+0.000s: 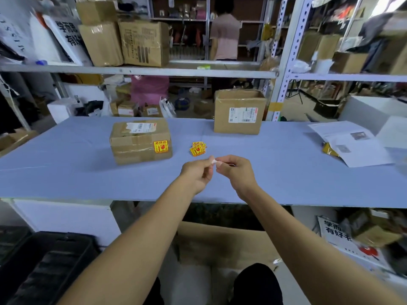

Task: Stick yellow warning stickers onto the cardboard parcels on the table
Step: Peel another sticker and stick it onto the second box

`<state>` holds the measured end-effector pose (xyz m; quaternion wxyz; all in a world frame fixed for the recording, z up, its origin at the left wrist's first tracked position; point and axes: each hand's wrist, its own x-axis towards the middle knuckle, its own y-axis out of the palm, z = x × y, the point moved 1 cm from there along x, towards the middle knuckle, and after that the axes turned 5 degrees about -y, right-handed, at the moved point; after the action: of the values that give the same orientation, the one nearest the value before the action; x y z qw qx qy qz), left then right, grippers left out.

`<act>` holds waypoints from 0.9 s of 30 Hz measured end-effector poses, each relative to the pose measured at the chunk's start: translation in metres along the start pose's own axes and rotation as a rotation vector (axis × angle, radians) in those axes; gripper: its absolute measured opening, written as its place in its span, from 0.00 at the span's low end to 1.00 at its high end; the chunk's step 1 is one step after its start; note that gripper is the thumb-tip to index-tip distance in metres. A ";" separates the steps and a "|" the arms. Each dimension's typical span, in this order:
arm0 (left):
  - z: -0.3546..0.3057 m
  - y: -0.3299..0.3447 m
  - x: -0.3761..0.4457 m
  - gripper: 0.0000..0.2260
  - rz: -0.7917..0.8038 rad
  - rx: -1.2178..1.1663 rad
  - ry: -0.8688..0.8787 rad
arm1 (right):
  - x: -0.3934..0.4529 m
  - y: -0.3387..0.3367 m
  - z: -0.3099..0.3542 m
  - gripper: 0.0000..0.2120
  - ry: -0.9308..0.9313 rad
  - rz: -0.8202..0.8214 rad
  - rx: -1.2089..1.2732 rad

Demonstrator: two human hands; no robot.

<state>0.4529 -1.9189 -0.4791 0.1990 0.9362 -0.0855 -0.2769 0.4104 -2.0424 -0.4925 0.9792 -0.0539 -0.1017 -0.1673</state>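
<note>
- Left hand [196, 172] and right hand [235, 171] raised together over the near part of the blue table [66, 172], fingertips pinching a small white scrap [214, 161] between them
- Loose pile of yellow warning stickers [197, 148] flat on the table just beyond the hands
- Taped cardboard parcel [139, 140] to the left of the pile, one yellow sticker [160, 146] already on its near face
- Taller cardboard parcel [240, 112] at the far edge, only a white shipping label on its near face
- Printed sheets [352, 144] far right
</note>
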 end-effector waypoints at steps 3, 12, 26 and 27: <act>-0.004 0.004 0.004 0.04 0.020 -0.019 -0.073 | 0.005 -0.006 0.002 0.05 -0.007 0.012 -0.039; -0.028 0.037 0.029 0.01 0.007 0.426 0.346 | 0.042 -0.015 0.013 0.06 0.007 -0.109 -0.005; -0.122 0.104 0.117 0.10 0.141 0.647 0.462 | 0.180 -0.023 0.044 0.06 -0.170 -0.190 -0.317; -0.129 0.110 0.124 0.10 0.151 0.667 0.482 | 0.190 -0.025 0.044 0.06 -0.190 -0.194 -0.334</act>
<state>0.6219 -2.0099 -0.3945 -0.0809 0.9784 -0.1900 0.0082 0.5696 -2.1202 -0.4066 0.9219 -0.2209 -0.1693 -0.2696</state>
